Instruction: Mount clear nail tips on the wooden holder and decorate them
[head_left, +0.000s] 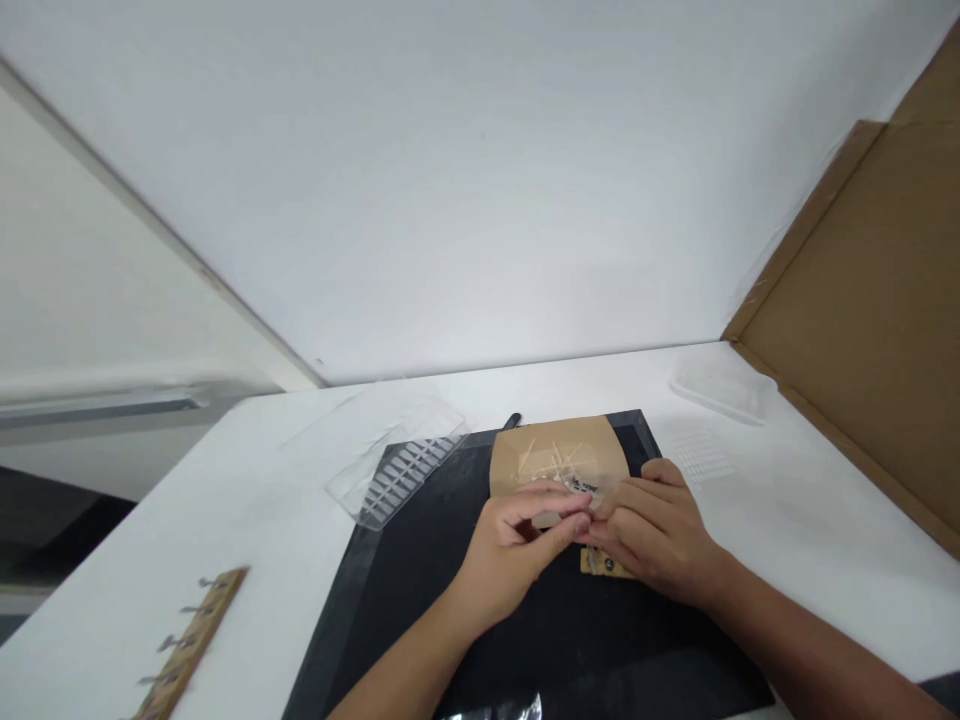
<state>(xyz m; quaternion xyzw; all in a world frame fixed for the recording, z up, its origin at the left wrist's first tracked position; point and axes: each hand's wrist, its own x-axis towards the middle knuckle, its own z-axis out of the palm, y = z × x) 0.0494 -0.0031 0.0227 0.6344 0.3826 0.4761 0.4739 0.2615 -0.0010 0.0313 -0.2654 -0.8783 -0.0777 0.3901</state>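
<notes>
My left hand (517, 540) and my right hand (649, 530) meet fingertip to fingertip over a black mat (420, 600). The left thumb and fingers are pinched together, and whatever sits between them is too small or hidden to make out. Curled fingers of the right hand press in from the other side. Below the fingertips lies a small wooden block (607, 563) with a dark round fitting, partly covered by the right hand. Just behind the hands, a tan sheet (517, 455) carries thin pale sticks and small dark bits.
Clear plastic trays (405, 470) overlap the mat's left corner. A wooden strip with metal clips (187, 640) lies at the table's left. At the back right are a translucent lid (720, 390) and a sheet of small white pieces (701, 455). Cardboard (862, 300) walls the right side.
</notes>
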